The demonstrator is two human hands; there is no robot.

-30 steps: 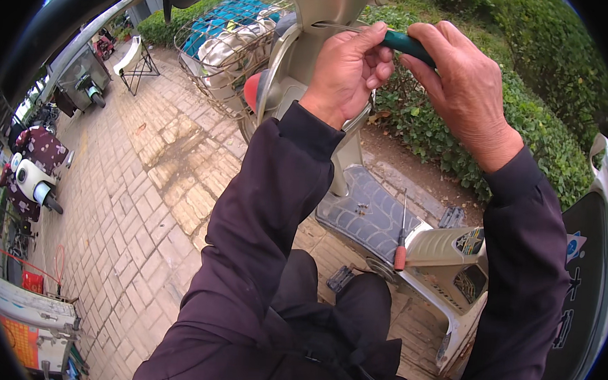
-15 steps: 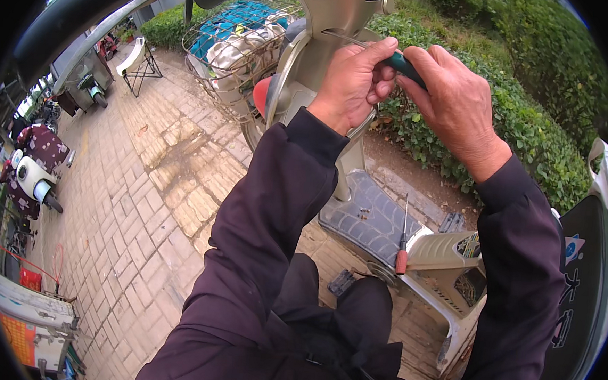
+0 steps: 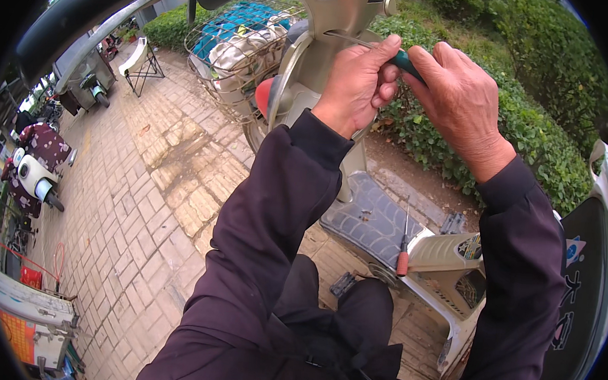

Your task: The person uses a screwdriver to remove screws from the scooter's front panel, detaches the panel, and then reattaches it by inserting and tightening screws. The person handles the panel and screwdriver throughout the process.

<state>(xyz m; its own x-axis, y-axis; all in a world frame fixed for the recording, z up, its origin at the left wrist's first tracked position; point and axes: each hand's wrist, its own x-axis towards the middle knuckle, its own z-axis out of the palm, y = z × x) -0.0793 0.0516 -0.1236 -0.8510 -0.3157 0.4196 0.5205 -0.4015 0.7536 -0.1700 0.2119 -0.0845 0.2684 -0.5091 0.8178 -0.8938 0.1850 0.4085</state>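
A screwdriver with a dark green handle (image 3: 407,63) is held in both hands at the front column (image 3: 346,15) of a beige electric scooter. Its thin shaft points left, the tip at a slot in the column; whether it is inside I cannot tell. My left hand (image 3: 358,85) is closed near the front of the handle, thumb along the shaft. My right hand (image 3: 459,102) grips the rear of the handle between thumb and curled fingers. Below, a second screwdriver with a red handle (image 3: 402,263) rests against the scooter's footboard (image 3: 368,229), where a few tiny dark pieces (image 3: 366,212) lie.
A wire basket (image 3: 239,50) with cloth and bags sits beyond the column. A black handlebar grip (image 3: 55,39) crosses the upper left. Hedges (image 3: 531,113) line the right, the scooter seat (image 3: 579,297) below them. Brick paving (image 3: 131,228) spreads left, with a folding chair (image 3: 139,65) and parked scooters.
Both hands and the screwdriver have shifted very slightly to the right in the picture, as has the scooter. The grip on the handle looks the same.
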